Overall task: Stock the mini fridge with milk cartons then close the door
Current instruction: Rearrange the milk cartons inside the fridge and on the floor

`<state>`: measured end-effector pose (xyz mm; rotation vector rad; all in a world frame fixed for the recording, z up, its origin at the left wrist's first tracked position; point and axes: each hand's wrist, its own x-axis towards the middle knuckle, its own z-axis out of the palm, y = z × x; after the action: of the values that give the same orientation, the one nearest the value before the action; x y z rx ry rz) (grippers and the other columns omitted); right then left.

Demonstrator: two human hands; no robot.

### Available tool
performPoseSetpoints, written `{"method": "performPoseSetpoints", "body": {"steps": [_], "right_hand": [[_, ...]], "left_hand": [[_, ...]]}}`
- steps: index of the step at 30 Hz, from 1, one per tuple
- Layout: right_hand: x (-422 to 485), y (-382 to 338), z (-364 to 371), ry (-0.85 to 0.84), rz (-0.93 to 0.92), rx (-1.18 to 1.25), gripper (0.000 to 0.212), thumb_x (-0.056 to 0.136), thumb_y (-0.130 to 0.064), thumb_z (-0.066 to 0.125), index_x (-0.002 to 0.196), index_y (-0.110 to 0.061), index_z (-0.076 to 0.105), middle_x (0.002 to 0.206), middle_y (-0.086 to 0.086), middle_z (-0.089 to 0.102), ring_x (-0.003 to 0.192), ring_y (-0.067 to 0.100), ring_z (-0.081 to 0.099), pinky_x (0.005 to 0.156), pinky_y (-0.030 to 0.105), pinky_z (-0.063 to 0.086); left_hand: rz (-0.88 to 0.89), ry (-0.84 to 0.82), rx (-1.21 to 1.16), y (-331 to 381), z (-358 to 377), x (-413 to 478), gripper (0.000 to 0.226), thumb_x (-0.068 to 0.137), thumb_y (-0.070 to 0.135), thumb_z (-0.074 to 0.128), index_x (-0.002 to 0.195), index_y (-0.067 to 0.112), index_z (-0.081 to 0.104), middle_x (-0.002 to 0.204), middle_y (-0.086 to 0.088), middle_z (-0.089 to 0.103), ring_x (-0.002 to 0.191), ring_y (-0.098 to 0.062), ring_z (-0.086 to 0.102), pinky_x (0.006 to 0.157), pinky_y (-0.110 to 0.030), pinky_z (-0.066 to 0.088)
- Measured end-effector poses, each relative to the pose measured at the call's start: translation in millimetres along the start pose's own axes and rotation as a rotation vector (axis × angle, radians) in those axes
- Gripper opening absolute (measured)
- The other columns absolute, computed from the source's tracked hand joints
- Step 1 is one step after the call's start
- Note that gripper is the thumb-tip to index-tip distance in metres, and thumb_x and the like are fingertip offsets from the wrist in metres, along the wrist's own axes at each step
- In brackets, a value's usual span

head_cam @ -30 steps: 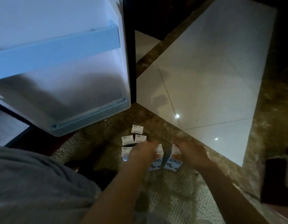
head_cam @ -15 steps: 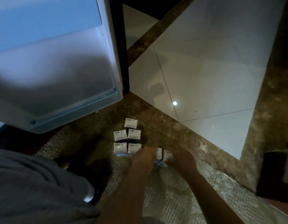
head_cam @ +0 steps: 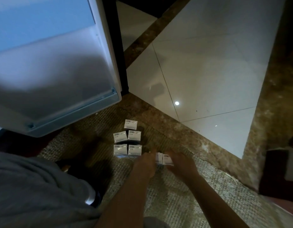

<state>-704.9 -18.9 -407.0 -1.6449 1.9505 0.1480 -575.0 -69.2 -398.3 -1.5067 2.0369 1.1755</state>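
White pair of milk cartons [head_cam: 165, 159], gripped between curled left hand [head_cam: 145, 163] and right hand [head_cam: 182, 165] at five o'clock: pickup step; next, lift toward mini fridge door [head_cam: 60, 71], ten o'clock

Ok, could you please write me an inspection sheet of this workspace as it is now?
Surface: woven mat on the floor, with white tiles and a brown marble border beside it.
Job's things: mini fridge door stands open, and its blue shelf is in view. Five milk cartons stand upright on the mat in rows of one, two and two. Two milk cartons sit between the hands.
Clutter: dark object at the right edge, too dim to name.
Grippers: left hand and right hand hold the two milk cartons from either side; the fingers are blurred.
Cables: nothing seen.
Surroundings: the person's grey clothing at lower left; the room is dim.
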Motion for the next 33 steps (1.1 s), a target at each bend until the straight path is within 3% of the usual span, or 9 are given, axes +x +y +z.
{"method": "performPoseSetpoints", "body": {"steps": [4, 8, 12, 16, 21, 25, 29, 33], "right_hand": [[-2.5, -0.1, -13.5, -0.014, -0.033, -0.105, 0.03, 0.094, -0.034, 0.049, 0.121, -0.021, 0.054, 0.118, 0.003, 0.059, 0.105, 0.019, 0.056, 0.083, 0.03, 0.049], [-2.8, -7.6, -35.8, -0.042, -0.073, -0.191, 0.039, 0.094, -0.036, 0.049, 0.129, -0.02, 0.05, 0.127, 0.004, 0.055, 0.116, 0.022, 0.051, 0.091, 0.029, 0.04], [-9.0, -33.9, -75.1, -0.046, -0.12, -0.237, 0.028, 0.092, -0.029, 0.053, 0.113, -0.014, 0.062, 0.111, 0.007, 0.064, 0.102, 0.025, 0.06, 0.08, 0.03, 0.044], [-19.1, -65.2, -112.8, -0.061, -0.189, -0.241, 0.023, 0.095, -0.03, 0.048, 0.109, -0.015, 0.059, 0.098, 0.002, 0.06, 0.092, 0.02, 0.059, 0.073, 0.027, 0.042], [-26.3, -118.1, -156.8, -0.005, -0.345, -0.348, 0.03, 0.093, -0.034, 0.05, 0.117, -0.017, 0.054, 0.113, 0.004, 0.06, 0.099, 0.02, 0.057, 0.085, 0.035, 0.048], [-31.0, -169.9, -181.8, 0.057, -0.452, -0.389, 0.036, 0.094, -0.036, 0.049, 0.128, -0.023, 0.048, 0.125, 0.001, 0.056, 0.11, 0.02, 0.055, 0.088, 0.034, 0.046], [-39.6, -225.1, -202.9, 0.1, -0.569, -0.429, 0.032, 0.094, -0.036, 0.051, 0.123, -0.025, 0.05, 0.118, 0.0, 0.058, 0.102, 0.017, 0.057, 0.086, 0.034, 0.049], [-48.0, -283.0, -219.5, 0.138, -0.667, -0.483, 0.039, 0.093, -0.039, 0.052, 0.128, -0.024, 0.049, 0.126, -0.001, 0.054, 0.112, 0.019, 0.053, 0.091, 0.037, 0.046]], "left_hand": [[0.01, -0.011, -0.041, 1.5, -9.3, -11.0, 0.036, 0.096, 0.021, 0.046, 0.13, 0.012, 0.043, 0.123, -0.013, 0.059, 0.112, -0.029, 0.057, 0.095, -0.038, 0.046], [0.058, -0.026, -0.063, 4.3, -32.5, -25.3, 0.03, 0.094, 0.026, 0.048, 0.12, 0.011, 0.052, 0.119, -0.013, 0.058, 0.112, -0.028, 0.055, 0.097, -0.039, 0.045], [0.097, -0.004, 0.001, 13.9, -70.7, -46.8, 0.03, 0.098, 0.025, 0.041, 0.119, 0.007, 0.051, 0.12, -0.015, 0.055, 0.112, -0.03, 0.052, 0.094, -0.035, 0.042], [0.153, 0.01, 0.107, 14.3, -111.2, -80.5, 0.034, 0.099, 0.024, 0.04, 0.128, 0.009, 0.048, 0.131, -0.015, 0.051, 0.118, -0.03, 0.049, 0.095, -0.035, 0.039], [0.168, 0.086, 0.291, -9.4, -157.6, -123.3, 0.042, 0.099, 0.03, 0.04, 0.137, 0.013, 0.039, 0.137, -0.01, 0.047, 0.122, -0.026, 0.047, 0.087, -0.029, 0.036], [0.103, 0.187, 0.389, -39.9, -202.7, -160.1, 0.047, 0.098, 0.036, 0.04, 0.14, 0.015, 0.036, 0.138, -0.01, 0.046, 0.123, -0.027, 0.046, 0.096, -0.036, 0.038], [0.092, 0.326, 0.437, -73.5, -241.5, -204.0, 0.043, 0.095, 0.035, 0.044, 0.133, 0.015, 0.044, 0.126, -0.008, 0.053, 0.112, -0.024, 0.052, 0.086, -0.031, 0.04], [0.062, 0.407, 0.394, -108.0, -268.2, -254.8, 0.044, 0.095, 0.042, 0.041, 0.135, 0.023, 0.038, 0.128, -0.004, 0.052, 0.112, -0.023, 0.053, 0.094, -0.036, 0.044]]}}
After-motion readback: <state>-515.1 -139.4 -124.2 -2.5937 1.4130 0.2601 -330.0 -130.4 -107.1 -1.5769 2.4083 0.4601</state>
